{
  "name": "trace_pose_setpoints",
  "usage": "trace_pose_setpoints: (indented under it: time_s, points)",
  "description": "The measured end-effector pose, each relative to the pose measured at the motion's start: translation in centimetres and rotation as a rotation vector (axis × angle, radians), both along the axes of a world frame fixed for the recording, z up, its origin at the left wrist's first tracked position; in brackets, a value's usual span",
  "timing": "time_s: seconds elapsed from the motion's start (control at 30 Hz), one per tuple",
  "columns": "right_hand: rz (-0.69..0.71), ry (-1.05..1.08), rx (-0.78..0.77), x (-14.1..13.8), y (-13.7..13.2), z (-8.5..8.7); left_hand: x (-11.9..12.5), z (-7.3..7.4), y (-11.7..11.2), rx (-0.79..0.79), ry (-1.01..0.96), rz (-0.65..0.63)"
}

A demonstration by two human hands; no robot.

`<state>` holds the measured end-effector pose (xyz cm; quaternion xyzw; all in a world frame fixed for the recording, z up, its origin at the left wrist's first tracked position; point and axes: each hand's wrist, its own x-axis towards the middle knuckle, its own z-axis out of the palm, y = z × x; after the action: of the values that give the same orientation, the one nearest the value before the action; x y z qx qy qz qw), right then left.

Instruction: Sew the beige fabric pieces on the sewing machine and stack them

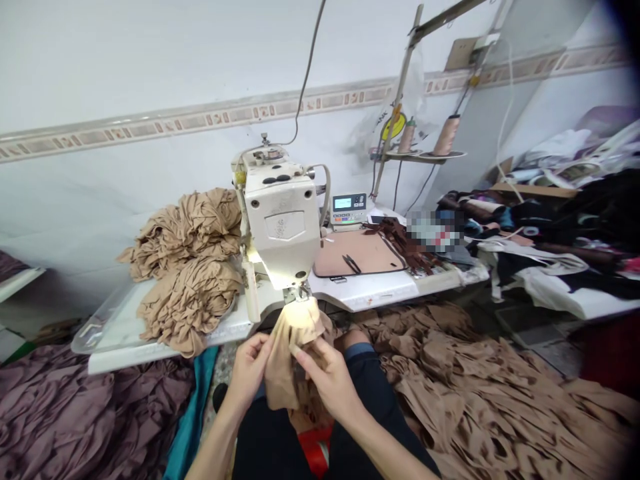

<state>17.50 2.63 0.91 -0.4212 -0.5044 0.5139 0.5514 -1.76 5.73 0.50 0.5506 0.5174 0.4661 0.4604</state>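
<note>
From the head cam, this person's sitting right up at a white industrial sewing machine (280, 213) with a small piece of thin tan fabric (293, 353) held up just below the lit needle area, close to the presser foot (299, 293) but not under it. The left hand (249, 371) has its fingers pressed together and pinches the fabric's left side against the thumb. The right hand (330, 380) does much the same on the other side, fingers close together and fingertips (301, 354) pinching the fabric. Two big bunched piles of the same tan material (187, 267) sit on the white sewing table (365, 293) left of the machine, and a huge heap (475, 380) covers the floor to the right. Mauve fabric (85, 400) and a teal cloth (193, 413) lie on the floor at left. Right of the machine there's a pink pad (357, 253) with black snips (351, 264) on it, plus dark brown strips (400, 243). Behind that, the control box (349, 207) has a lit screen, but its digits are too small to read. Two thread cones (446, 135) stand on a stand, and a plastic bag (393, 127) shows a yellow logo with unreadable lettering.
</note>
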Motion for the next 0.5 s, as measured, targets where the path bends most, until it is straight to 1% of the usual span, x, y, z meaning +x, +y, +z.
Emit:
trace_pose_setpoints:
  time_s: [0.07, 0.1, 0.13, 0.17, 0.23, 0.27, 0.3, 0.33, 0.43, 0.47, 0.5]
  points:
    - [0.022, -0.024, -0.021, 0.8, -1.0, 0.3, -0.1, -1.1, -0.9, -0.004, 0.024, -0.126]
    - [0.071, -0.038, -0.053, 1.3, -1.5, 0.5, -0.2, -1.4, -1.3, 0.006, 0.045, -0.18]
    - [0.142, -0.055, -0.097, 1.8, -2.0, 0.5, -0.4, -1.6, -1.6, 0.019, 0.057, -0.203]
    - [0.231, -0.078, -0.143, 2.3, -2.5, 0.5, -0.4, -1.7, -1.9, 0.03, 0.055, -0.191]
    - [0.4, -0.159, -0.199, 3.2, -3.2, 0.5, -0.2, -1.4, -2.5, 0.03, 0.033, -0.118]
    - [0.463, -0.224, -0.198, 3.5, -3.4, 0.5, 0.1, -1.2, -2.9, 0.014, 0.029, -0.109]
    - [0.515, -0.298, -0.182, 3.9, -3.6, 0.5, 0.6, -1.0, -3.3, -0.016, 0.038, -0.152]
    - [0.557, -0.37, -0.158, 4.3, -3.8, 0.6, 1.1, -0.8, -3.8, -0.061, 0.053, -0.251]
    - [0.675, -0.53, -0.096, 5.8, -3.7, 0.9, 2.7, -0.7, -5.2, -0.243, 0.066, -0.662]
    - [0.702, -0.556, -0.079, 6.4, -3.5, 1.0, 3.0, -0.9, -5.6, -0.291, 0.066, -0.756]
    - [0.713, -0.571, -0.063, 7.0, -3.3, 1.0, 3.1, -1.1, -5.9, -0.323, 0.07, -0.805]
